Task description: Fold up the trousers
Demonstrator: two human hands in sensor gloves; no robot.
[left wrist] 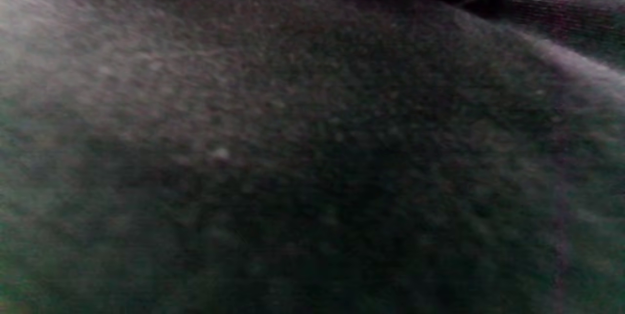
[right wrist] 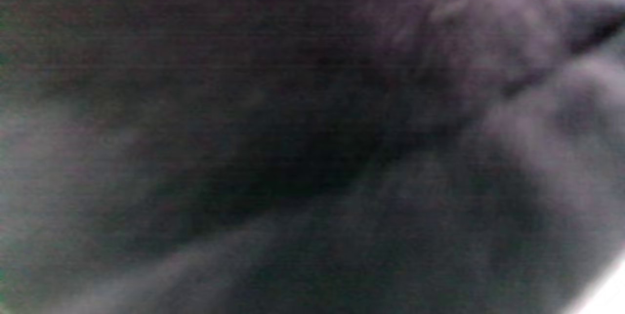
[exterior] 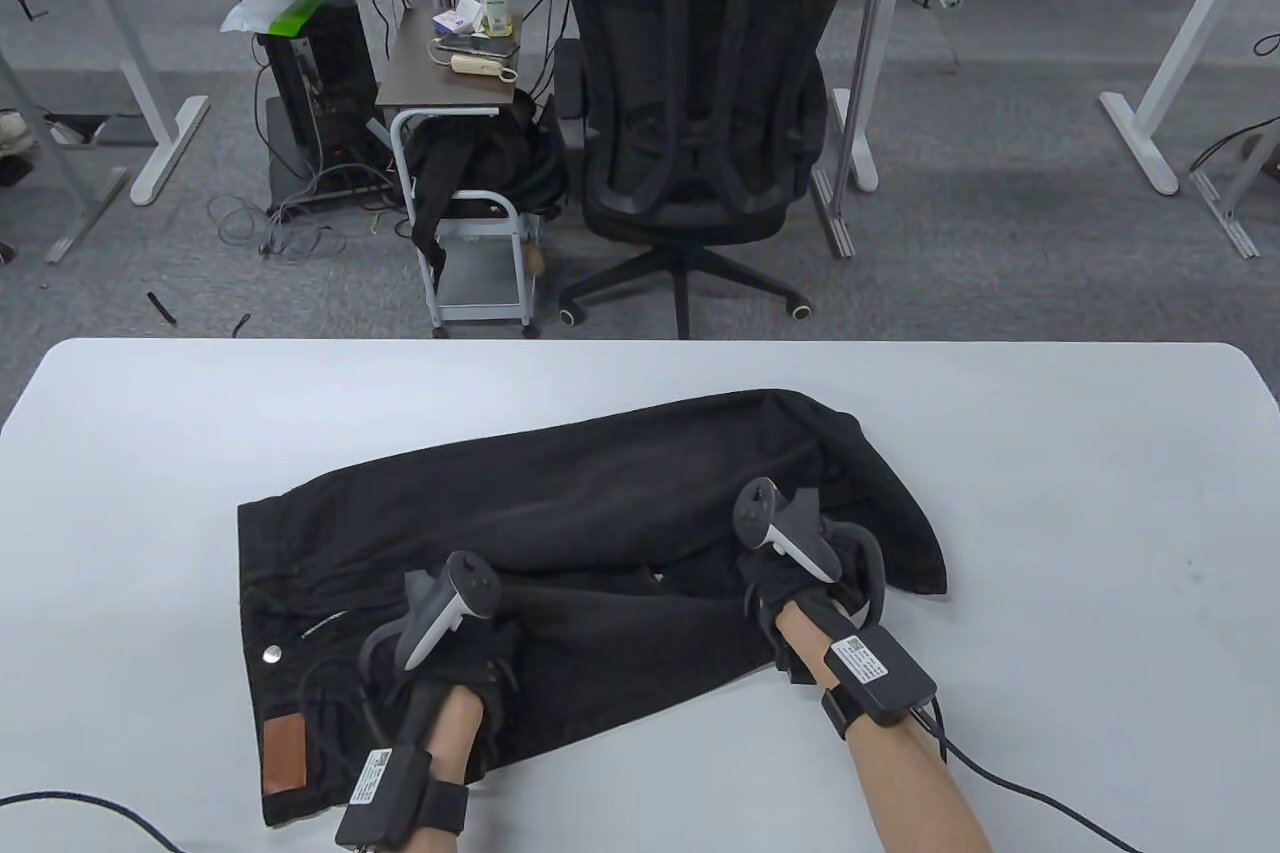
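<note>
Trousers (exterior: pixel 600 513) (black, already doubled over) are spread on the white worktop (exterior: pixel 1050 493). The left hand (exterior: pixel 455 638) is laid near the waistband, the right hand (exterior: pixel 790 563) on the folded legs; finger opening cannot be told, as both wrist views show only blurred cloth.

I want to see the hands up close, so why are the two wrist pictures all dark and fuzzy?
Left wrist view: the camera sits almost against the black trousers, so only blurry, grainy cloth shows. Right wrist view: even softer, dark folds out of focus, with a bright sliver at the bottom right corner. Table view: sharp and evenly lit, showing the left hand and right hand on the trousers.
</note>
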